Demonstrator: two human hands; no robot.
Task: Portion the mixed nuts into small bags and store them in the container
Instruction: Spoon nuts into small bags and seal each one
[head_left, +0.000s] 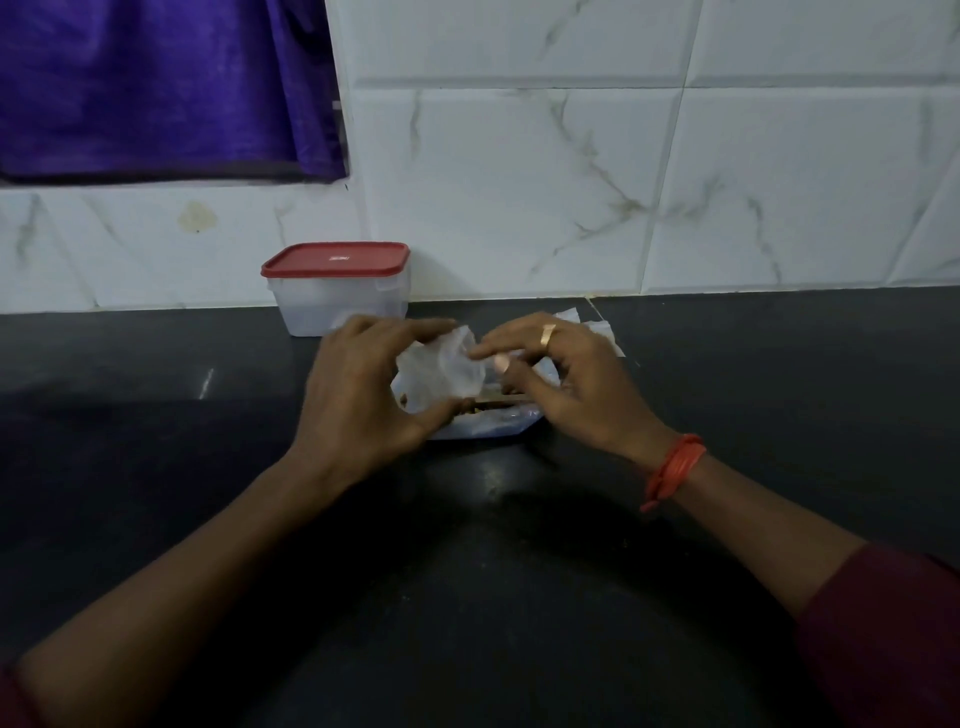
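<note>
A small clear plastic bag (441, 371) is held between both hands above the dark counter. My left hand (363, 389) grips its left side, thumb below and fingers over the top. My right hand (561, 379) pinches the bag's right edge with thumb and forefinger. Under the hands lies a larger clear bag of mixed nuts (488, 418), mostly hidden. A clear container with a red lid (337, 288) stands shut against the wall behind my left hand.
More small clear bags (592, 327) lie flat behind my right hand. The black counter (519, 545) runs wide to both sides. A white tiled wall (623, 182) rises behind it, with a purple curtain (156, 88) at upper left.
</note>
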